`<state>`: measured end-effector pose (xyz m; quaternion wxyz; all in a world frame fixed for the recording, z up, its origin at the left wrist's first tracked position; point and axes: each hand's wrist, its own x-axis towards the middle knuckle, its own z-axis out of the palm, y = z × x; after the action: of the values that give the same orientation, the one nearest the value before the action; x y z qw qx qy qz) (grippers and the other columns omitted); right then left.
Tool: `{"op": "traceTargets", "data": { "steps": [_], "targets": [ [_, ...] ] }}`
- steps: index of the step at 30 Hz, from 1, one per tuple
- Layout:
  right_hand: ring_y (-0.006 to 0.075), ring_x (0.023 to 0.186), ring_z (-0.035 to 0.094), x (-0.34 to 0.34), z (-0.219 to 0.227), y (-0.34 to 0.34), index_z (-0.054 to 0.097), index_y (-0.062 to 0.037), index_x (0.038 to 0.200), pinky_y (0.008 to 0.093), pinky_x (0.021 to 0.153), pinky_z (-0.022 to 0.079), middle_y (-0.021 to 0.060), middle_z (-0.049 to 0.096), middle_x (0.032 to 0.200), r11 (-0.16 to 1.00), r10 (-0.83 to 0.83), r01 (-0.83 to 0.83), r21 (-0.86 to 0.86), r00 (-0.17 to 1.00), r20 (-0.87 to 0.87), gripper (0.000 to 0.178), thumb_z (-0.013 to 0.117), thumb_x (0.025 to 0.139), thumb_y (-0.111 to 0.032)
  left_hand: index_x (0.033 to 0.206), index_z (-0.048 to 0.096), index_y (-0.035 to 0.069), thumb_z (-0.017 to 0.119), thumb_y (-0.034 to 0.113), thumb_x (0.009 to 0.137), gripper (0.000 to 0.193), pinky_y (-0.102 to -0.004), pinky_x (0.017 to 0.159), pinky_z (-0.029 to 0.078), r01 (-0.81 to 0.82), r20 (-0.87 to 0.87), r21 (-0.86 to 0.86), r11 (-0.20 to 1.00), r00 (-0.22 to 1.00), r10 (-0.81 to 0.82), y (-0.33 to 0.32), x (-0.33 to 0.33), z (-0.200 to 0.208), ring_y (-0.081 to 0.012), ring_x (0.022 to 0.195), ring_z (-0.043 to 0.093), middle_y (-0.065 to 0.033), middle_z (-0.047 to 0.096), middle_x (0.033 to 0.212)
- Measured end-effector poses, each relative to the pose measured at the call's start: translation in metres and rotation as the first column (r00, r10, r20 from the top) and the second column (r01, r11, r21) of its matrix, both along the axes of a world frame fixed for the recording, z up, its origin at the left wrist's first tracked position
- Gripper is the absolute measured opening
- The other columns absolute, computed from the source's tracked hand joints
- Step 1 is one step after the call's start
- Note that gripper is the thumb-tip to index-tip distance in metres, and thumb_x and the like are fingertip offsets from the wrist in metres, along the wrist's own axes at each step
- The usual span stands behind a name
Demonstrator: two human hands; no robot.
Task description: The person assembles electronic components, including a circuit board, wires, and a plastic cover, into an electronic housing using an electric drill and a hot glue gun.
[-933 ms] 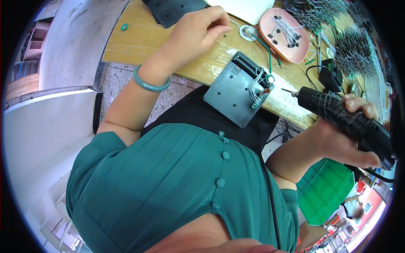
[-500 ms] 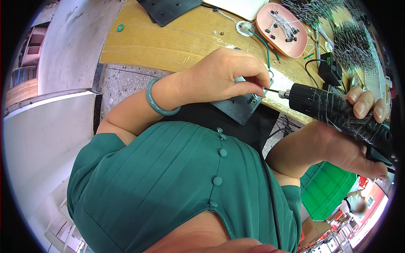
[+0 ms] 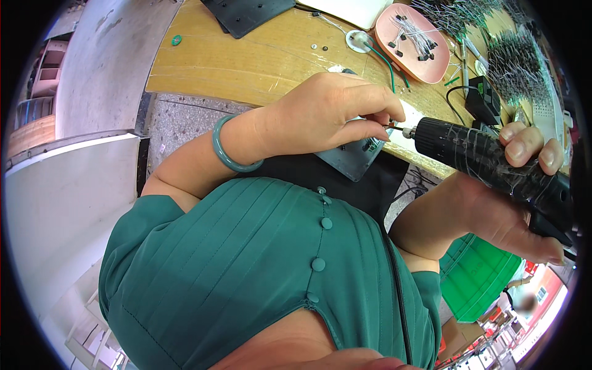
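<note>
1. A powered screwdriver (image 3: 462, 148) is held by the right grip (image 3: 496, 219), with the fingers wrapped around its barrel. The body is black, cylindrical and partly wrapped in glossy clear tape; a ribbed collar and a thin bit (image 3: 394, 127) are fitted at the front.
2. The bit is pointed leftward, its tip being set between the thumb and forefinger of the left grip (image 3: 333, 117). This grip is narrow; whether a small part is pinched cannot be told.
3. A dark grey flat plate (image 3: 348, 161) is located below the left grip, at the near edge of the bench (image 3: 246, 68), and is partly covered. A small green board (image 3: 372, 145) is seen on it.
4. White wires with black ends (image 3: 419, 37) are contained in a pink rounded tray (image 3: 443, 71).
5. A ribbed green bin (image 3: 481, 277) is placed low at the person's right; its contents cannot be made out.
</note>
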<state>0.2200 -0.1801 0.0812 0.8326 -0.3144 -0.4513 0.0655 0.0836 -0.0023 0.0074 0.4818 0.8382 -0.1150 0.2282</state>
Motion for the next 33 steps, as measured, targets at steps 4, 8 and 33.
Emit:
{"op": "traceTargets", "data": {
  "steps": [4, 8, 33],
  "targets": [
    [0.0236, 0.077, 0.053, -0.001, 0.001, 0.002, 0.056, -0.0118, 0.116, 0.0386, 0.073, 0.041, 0.0092, 0.052, 0.099, 1.000, 0.024, -0.024, -0.002, 0.999, 0.033, 0.083, 0.055, 0.071, -0.081, 0.102, 0.065, 0.004, 0.073, 0.006, 0.077, 0.027, -0.0302, 0.068, 0.051, -0.036, 0.062, 0.058, 0.998, 0.998, 0.033, -0.001, 0.001, -0.001, -0.0213, 0.076, 0.065, -0.0072, 0.067, 0.088],
    [0.0235, 0.077, 0.053, 0.000, 0.002, 0.001, 0.057, -0.0117, 0.115, 0.0387, 0.074, 0.041, 0.0092, 0.052, 0.099, 1.000, 0.013, -0.013, -0.010, 1.000, 0.020, 0.083, 0.055, 0.071, -0.081, 0.104, 0.064, 0.005, 0.073, 0.005, 0.077, 0.028, -0.0309, 0.068, 0.051, -0.056, 0.096, 0.093, 0.994, 0.994, 0.047, 0.000, 0.001, -0.001, -0.0218, 0.076, 0.065, -0.0070, 0.067, 0.087],
    [0.0262, 0.073, 0.055, 0.007, -0.008, 0.015, 0.060, -0.0030, 0.106, 0.0421, 0.071, 0.044, 0.0123, 0.055, 0.096, 0.996, -0.088, 0.087, 0.013, 0.965, 0.247, 0.089, 0.043, 0.075, -0.084, 0.115, 0.060, 0.009, 0.077, 0.010, 0.072, 0.046, -0.0340, 0.071, 0.050, -0.133, 0.122, 0.113, 0.985, 0.985, 0.119, 0.002, 0.006, -0.004, -0.0235, 0.079, 0.063, -0.0062, 0.065, 0.086]
  ]
}}
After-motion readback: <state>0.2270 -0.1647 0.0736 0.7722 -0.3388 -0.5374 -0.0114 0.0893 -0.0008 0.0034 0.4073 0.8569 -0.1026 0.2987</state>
